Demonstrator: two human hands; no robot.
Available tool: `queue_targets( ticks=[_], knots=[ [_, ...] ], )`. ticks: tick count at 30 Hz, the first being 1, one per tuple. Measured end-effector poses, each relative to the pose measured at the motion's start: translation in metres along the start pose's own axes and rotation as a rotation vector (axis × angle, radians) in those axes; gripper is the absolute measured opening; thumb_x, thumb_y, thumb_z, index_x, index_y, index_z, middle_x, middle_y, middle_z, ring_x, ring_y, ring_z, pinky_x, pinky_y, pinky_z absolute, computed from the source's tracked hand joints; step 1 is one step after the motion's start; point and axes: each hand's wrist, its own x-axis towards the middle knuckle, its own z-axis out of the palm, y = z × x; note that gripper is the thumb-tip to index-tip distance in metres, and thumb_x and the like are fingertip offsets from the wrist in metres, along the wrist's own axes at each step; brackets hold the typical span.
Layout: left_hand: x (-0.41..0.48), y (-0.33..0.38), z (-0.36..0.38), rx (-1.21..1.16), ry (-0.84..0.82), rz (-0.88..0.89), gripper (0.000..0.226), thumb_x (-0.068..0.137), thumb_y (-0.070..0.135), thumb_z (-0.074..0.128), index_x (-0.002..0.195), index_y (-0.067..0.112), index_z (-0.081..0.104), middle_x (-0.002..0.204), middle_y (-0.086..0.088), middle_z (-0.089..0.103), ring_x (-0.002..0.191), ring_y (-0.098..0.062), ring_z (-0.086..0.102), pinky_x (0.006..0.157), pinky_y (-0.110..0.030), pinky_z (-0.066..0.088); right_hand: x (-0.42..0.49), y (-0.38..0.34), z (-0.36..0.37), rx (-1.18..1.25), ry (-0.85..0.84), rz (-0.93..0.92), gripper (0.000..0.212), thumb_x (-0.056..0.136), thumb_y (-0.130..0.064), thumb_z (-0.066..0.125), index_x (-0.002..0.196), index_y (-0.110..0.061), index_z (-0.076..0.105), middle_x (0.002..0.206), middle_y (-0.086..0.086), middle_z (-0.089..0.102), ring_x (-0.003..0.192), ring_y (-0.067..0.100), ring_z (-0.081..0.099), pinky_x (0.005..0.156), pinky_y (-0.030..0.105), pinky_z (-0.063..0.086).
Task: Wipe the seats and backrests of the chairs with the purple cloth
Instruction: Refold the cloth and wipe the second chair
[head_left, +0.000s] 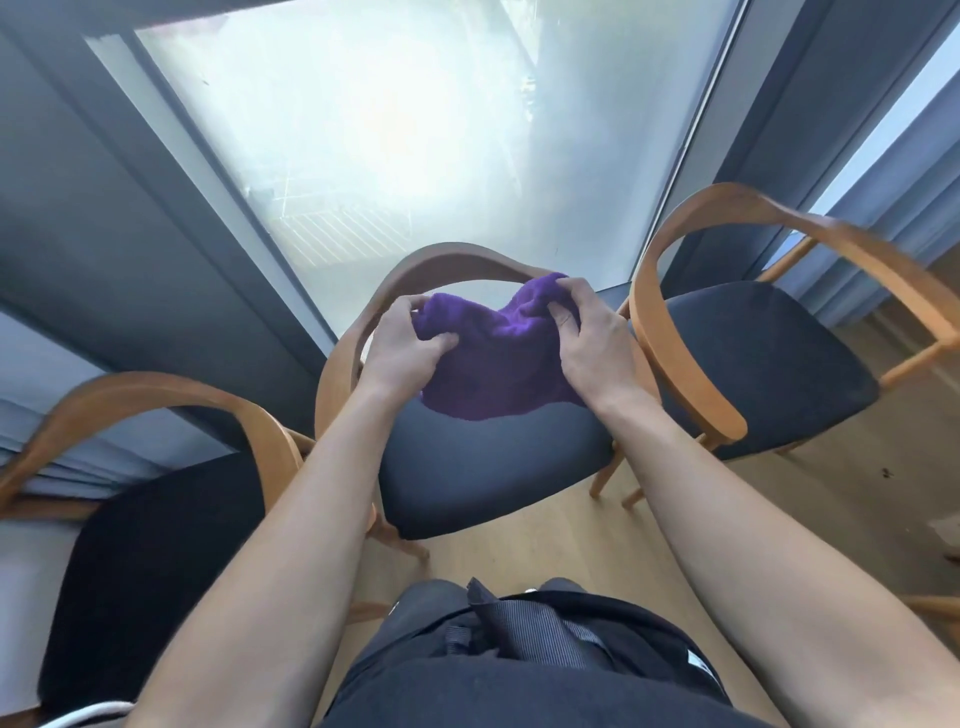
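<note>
Above the middle wooden chair's dark padded seat (483, 467), my left hand (402, 348) and right hand (589, 338) gripped opposite ends of the bunched purple cloth (493, 364), stretched crosswise between them.

Both hands, the left hand (408, 345) and right hand (589, 335), grip a purple cloth (488, 358) above the middle chair (483, 467), between two more chairs.

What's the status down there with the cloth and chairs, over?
Both busy: left hand and right hand grip the purple cloth. Cloth bunched over middle chair's seat, near its backrest. Nothing seen in the way.
</note>
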Motion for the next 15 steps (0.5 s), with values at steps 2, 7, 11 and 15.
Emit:
queue_targets(
  ticks=[2, 7, 11, 15],
  knots=[
    [0.000, 0.001, 0.002, 0.015, 0.031, 0.030, 0.040, 0.085, 0.020, 0.073, 0.122, 0.022, 0.058, 0.107, 0.003, 0.068, 0.101, -0.015, 0.065, 0.094, -0.043, 0.053, -0.001, 0.001, 0.001, -0.020, 0.024, -0.034, 0.023, 0.104, -0.024, 0.048, 0.122, -0.018, 0.061, 0.111, 0.005, 0.066, 0.098, 0.019, 0.057, 0.088, 0.023, 0.043],
    [-0.003, 0.004, 0.006, -0.004, 0.037, 0.124, 0.026, 0.097, 0.021, 0.061, 0.121, 0.028, 0.054, 0.109, 0.005, 0.065, 0.103, -0.013, 0.062, 0.087, -0.032, 0.052, 0.000, 0.006, 0.005, 0.012, -0.030, 0.048, 0.023, 0.106, -0.035, 0.042, 0.124, -0.026, 0.054, 0.099, -0.001, 0.063, 0.085, 0.013, 0.054, 0.077, 0.023, 0.044],
    [-0.003, 0.005, 0.013, -0.047, 0.086, 0.161, 0.022, 0.098, 0.022, 0.058, 0.119, 0.030, 0.056, 0.103, 0.017, 0.064, 0.092, 0.007, 0.061, 0.076, -0.014, 0.047, 0.000, 0.010, 0.011, 0.048, -0.153, 0.180, 0.041, 0.100, -0.047, 0.050, 0.130, -0.020, 0.044, 0.089, -0.023, 0.048, 0.080, 0.004, 0.053, 0.059, 0.001, 0.037],
    [0.000, 0.008, 0.016, -0.247, 0.038, 0.084, 0.033, 0.090, 0.034, 0.067, 0.121, 0.031, 0.056, 0.103, 0.007, 0.070, 0.089, 0.001, 0.068, 0.078, -0.026, 0.056, -0.005, 0.012, 0.016, 0.122, -0.473, 0.122, 0.103, 0.071, -0.064, 0.077, 0.150, -0.025, 0.023, 0.130, -0.014, 0.049, 0.112, -0.002, 0.043, 0.096, 0.016, 0.035]
  ],
)
